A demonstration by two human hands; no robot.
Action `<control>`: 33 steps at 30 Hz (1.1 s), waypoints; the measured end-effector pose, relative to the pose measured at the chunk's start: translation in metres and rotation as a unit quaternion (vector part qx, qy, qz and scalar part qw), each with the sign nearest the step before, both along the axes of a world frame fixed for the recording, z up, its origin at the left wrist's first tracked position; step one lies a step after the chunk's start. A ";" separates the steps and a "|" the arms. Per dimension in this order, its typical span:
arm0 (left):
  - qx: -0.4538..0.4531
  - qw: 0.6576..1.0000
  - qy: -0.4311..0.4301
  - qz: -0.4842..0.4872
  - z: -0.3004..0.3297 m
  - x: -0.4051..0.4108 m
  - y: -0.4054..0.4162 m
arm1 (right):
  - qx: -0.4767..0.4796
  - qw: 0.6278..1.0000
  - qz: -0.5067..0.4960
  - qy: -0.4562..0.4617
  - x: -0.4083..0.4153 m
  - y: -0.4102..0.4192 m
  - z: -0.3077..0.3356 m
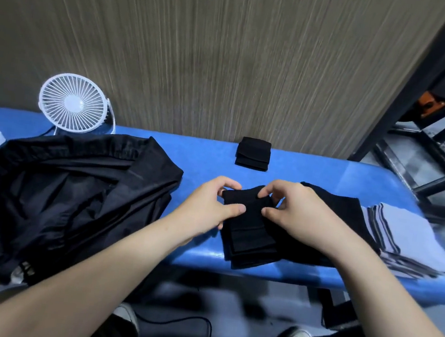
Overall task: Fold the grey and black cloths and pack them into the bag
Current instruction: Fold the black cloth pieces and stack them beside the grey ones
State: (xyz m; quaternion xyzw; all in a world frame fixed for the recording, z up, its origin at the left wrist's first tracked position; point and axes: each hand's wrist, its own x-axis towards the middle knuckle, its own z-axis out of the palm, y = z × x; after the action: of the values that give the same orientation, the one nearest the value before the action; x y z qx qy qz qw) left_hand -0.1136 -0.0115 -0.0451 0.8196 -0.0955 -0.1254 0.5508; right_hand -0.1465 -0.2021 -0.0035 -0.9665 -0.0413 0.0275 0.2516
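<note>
Blue table, left grip and right grip both pinching black cloth between them

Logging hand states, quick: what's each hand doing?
Left hand: pinches the black cloth.
Right hand: pinches the same cloth.

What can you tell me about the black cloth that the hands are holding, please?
The black cloth is a soft, matte fabric, partly folded into a narrow layered strip. It lies on the blue table near the front edge. The left hand and right hand pinch its far end.
</note>
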 end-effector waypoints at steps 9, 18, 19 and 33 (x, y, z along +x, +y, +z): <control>0.114 0.990 -0.084 -0.026 -0.008 0.003 -0.002 | -0.107 0.993 0.037 -0.029 -0.005 0.006 -0.006; 0.140 0.987 0.072 -0.042 -0.003 0.007 0.021 | -0.171 0.973 0.136 -0.077 -0.002 0.010 0.001; 0.110 0.989 0.083 -0.050 -0.005 0.007 0.020 | -0.176 0.972 0.137 -0.069 -0.001 0.011 0.001; 0.154 0.987 -0.032 -0.042 -0.003 0.030 0.002 | -0.170 0.979 0.111 -0.014 0.013 -0.001 0.008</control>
State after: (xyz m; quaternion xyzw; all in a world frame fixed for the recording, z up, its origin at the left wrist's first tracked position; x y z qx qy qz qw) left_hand -0.0836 -0.0096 -0.0481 0.8935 -0.1267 -0.1351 0.4092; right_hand -0.1333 -0.2035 0.0045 -0.9849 -0.1465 0.0485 0.0785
